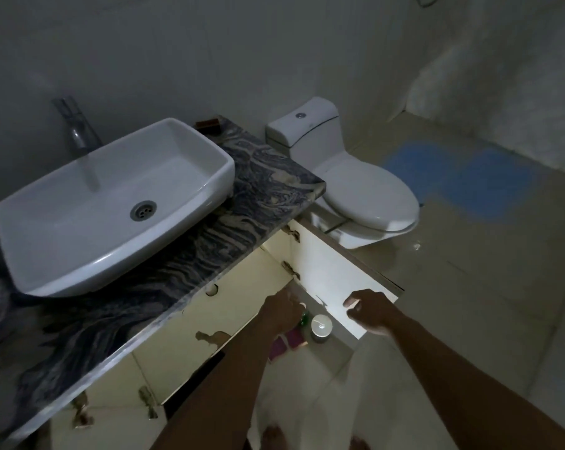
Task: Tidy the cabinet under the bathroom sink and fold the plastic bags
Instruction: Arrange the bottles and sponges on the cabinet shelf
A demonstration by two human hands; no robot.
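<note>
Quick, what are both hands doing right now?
Left hand: at the green bottle; grip cannot be told.
Right hand: open, holding nothing.

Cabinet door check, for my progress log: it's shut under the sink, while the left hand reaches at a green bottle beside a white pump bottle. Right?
No: the head view shows the cabinet door open, not shut. The rest holds: the left hand reaches at the green bottle beside the white pump bottle.
</note>
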